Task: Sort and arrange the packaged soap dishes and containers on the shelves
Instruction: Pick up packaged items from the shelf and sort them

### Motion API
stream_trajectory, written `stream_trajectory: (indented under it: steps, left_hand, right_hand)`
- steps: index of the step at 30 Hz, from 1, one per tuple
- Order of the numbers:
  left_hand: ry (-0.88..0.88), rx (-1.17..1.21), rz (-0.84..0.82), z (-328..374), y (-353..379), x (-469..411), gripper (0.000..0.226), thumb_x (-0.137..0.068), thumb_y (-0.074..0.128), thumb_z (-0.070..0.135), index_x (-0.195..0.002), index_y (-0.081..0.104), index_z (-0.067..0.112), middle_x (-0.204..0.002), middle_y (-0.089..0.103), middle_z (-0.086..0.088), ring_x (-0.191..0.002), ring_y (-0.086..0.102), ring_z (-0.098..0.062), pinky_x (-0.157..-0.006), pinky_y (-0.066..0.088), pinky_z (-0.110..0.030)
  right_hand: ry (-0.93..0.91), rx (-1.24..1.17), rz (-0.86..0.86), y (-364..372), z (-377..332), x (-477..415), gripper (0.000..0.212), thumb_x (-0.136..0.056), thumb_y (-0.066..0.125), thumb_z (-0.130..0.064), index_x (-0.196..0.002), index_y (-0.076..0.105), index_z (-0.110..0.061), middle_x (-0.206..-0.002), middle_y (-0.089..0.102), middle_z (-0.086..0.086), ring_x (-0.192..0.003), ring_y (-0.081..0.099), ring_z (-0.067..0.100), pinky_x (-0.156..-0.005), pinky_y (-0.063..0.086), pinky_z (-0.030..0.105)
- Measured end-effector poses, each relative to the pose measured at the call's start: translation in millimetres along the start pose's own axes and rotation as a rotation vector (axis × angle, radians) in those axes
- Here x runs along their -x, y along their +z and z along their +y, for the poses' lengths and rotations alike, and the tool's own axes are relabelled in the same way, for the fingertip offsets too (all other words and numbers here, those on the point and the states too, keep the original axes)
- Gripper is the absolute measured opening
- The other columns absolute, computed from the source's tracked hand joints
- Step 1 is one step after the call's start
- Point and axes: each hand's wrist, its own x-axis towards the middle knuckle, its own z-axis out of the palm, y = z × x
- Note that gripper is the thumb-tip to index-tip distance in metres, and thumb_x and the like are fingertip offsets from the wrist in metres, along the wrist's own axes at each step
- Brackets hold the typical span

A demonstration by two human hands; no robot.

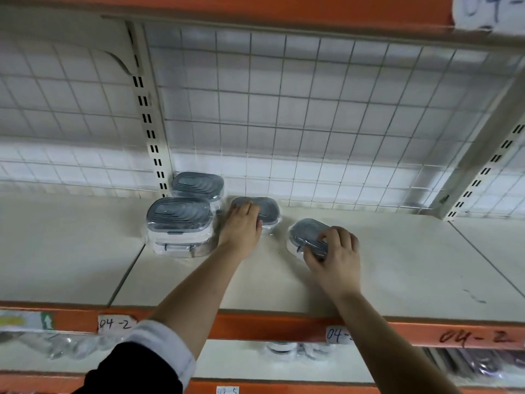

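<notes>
Several plastic-wrapped soap dishes with grey lids and white bases lie on the cream shelf. A front stack and a back stack stand by the slotted upright. My left hand lies over the left part of a single soap dish near the wire back; its fingertips are hidden. My right hand grips another single soap dish, which sits tilted a little further forward and to the right.
A wire grid closes the back of the shelf, with slotted uprights left and right. An orange front rail carries handwritten labels. Wrapped goods lie on the shelf below.
</notes>
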Motion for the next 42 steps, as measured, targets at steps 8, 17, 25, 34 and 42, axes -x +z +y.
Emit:
stream_trajectory:
  steps: [8, 17, 25, 34, 42]
  left_hand:
    - [-0.085, -0.006, -0.020, -1.2, 6.6, -11.6, 0.035, -0.094, 0.046, 0.000, -0.128, 0.047, 0.007, -0.134, 0.049, -0.010, -0.129, 0.038, -0.027, -0.106, 0.029, -0.030]
    - [0.122, 0.061, 0.140, -4.0, -25.7, 56.4, 0.025, -0.095, 0.049, 0.026, -0.107, 0.065, 0.010, -0.107, 0.063, -0.006, -0.086, 0.064, -0.027, -0.068, 0.055, -0.038]
    - [0.204, -0.026, -0.044, -19.3, -43.1, 80.5, 0.026, -0.091, 0.046, 0.025, -0.088, 0.065, 0.008, -0.084, 0.066, -0.008, -0.076, 0.063, -0.030, -0.069, 0.053, -0.042]
    - [0.137, -0.005, -0.018, -16.9, -44.4, 79.1, 0.036, -0.090, 0.038, 0.037, -0.084, 0.063, 0.012, -0.085, 0.065, -0.008, -0.081, 0.062, -0.030, -0.068, 0.050, -0.036]
    - [0.185, -0.108, -0.025, -13.8, -43.7, 80.7, 0.028, -0.086, 0.043, 0.030, -0.075, 0.062, 0.013, -0.075, 0.063, -0.004, -0.069, 0.062, -0.027, -0.060, 0.052, -0.035]
  right_hand:
    - [0.032, -0.092, -0.022, 5.0, 7.4, -4.6, 0.041, -0.071, 0.076, -0.032, -0.101, 0.067, -0.006, -0.120, 0.058, 0.020, -0.113, 0.051, 0.042, -0.099, 0.035, 0.041]
    - [0.044, -0.325, -0.016, -2.4, -4.1, -18.4, 0.039, -0.076, 0.080, -0.033, -0.104, 0.062, -0.011, -0.118, 0.053, 0.004, -0.111, 0.049, 0.027, -0.091, 0.047, 0.041]
    - [-0.218, -0.390, -0.101, 38.6, -67.0, -65.2, 0.038, -0.078, 0.080, -0.031, -0.102, 0.063, -0.007, -0.110, 0.054, 0.010, -0.105, 0.052, 0.027, -0.092, 0.046, 0.041]
    - [-0.277, -0.139, -0.247, 66.5, -77.9, -98.8, 0.040, -0.086, 0.068, -0.043, -0.112, 0.064, -0.013, -0.119, 0.061, 0.006, -0.123, 0.046, 0.032, -0.104, 0.036, 0.044]
    - [-0.298, -0.157, -0.244, 49.1, -61.1, -77.6, 0.042, -0.095, 0.059, -0.032, -0.133, 0.057, -0.013, -0.138, 0.050, 0.012, -0.129, 0.039, 0.035, -0.105, 0.037, 0.046]
